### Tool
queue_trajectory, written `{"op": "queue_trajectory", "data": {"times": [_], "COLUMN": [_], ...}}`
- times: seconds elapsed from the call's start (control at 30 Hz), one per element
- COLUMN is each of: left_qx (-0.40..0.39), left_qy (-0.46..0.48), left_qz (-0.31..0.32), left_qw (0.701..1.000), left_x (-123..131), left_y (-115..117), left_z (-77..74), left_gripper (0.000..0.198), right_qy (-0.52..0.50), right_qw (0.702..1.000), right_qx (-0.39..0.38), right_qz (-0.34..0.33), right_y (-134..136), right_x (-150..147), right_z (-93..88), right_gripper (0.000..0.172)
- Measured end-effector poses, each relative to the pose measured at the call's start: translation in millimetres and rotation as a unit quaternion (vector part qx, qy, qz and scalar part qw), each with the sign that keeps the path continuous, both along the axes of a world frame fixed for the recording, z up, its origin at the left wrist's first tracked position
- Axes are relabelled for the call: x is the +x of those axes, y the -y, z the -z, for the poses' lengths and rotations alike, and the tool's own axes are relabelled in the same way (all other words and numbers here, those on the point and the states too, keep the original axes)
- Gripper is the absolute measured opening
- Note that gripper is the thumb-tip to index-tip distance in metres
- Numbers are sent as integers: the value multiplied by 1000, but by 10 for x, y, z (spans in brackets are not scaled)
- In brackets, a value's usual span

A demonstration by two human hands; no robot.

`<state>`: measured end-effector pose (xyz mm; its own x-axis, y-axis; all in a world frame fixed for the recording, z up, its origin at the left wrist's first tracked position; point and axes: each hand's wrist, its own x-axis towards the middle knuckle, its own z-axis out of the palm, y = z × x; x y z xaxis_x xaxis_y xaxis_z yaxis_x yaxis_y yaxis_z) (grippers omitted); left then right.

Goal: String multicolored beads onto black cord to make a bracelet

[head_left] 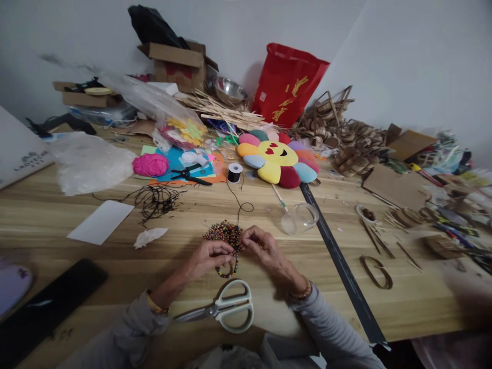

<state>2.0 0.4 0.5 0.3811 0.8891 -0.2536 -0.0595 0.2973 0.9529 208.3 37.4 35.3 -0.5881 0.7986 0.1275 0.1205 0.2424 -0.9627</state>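
Note:
My left hand (pixel 209 259) is closed in a pinch on a string of small multicoloured beads (pixel 227 275), which curves below its fingertips in a loop. Close beside it, my right hand (pixel 268 250) pinches thin black cord (pixel 239 218) at the end of the beads. That cord trails up the table to a white-rimmed spool (pixel 234 172). Just beyond the fingers lies a heap of beads (pixel 221 231) in mixed colours. Scissors with pale handles (pixel 234 306) rest on the wood below my hands, blades toward the left. The fingertips hide the exact joint between cord and beads.
A clear jar (pixel 300 219) lies right of my hands, beside a long black strip (pixel 338 256). Tangled black cord (pixel 156 201), white paper (pixel 100 222) and a black phone-like slab (pixel 54 297) are left. A flower cushion (pixel 279 156) and a red bag (pixel 288 84) stand behind.

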Motion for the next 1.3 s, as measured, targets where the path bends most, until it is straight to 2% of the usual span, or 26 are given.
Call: {"op": "queue_trajectory", "data": {"times": [0.27,0.43,0.53,0.63,0.87,1.03,1.3], "left_qx": [3,20,55,66,-1,-8,-7], "left_qy": [4,-11,-33,-36,9,37,12], "left_qz": [-26,-41,-59,-70,-63,-43,-25], "left_qw": [1000,999,996,995,998,998,1000], "left_x": [6,14,15,19,72,83,75], "left_y": [2,6,6,11,55,80,66], "left_z": [64,-55,-142,-161,-87,-116,-131], "left_gripper": [40,39,36,35,35,32,29], "right_qy": [-59,-76,-85,-84,-82,-78,-66], "right_qw": [995,993,992,991,990,991,993], "right_qx": [-78,-91,-94,-103,-113,-105,-101], "right_qz": [-3,-2,-9,-11,-13,-11,-10], "right_y": [20,8,13,30,53,43,50], "right_x": [-25,-20,-32,-49,-63,-66,-63], "right_z": [-63,-56,-58,-75,-97,-78,-78], "right_gripper": [33,35,36,35,35,35,33]}}
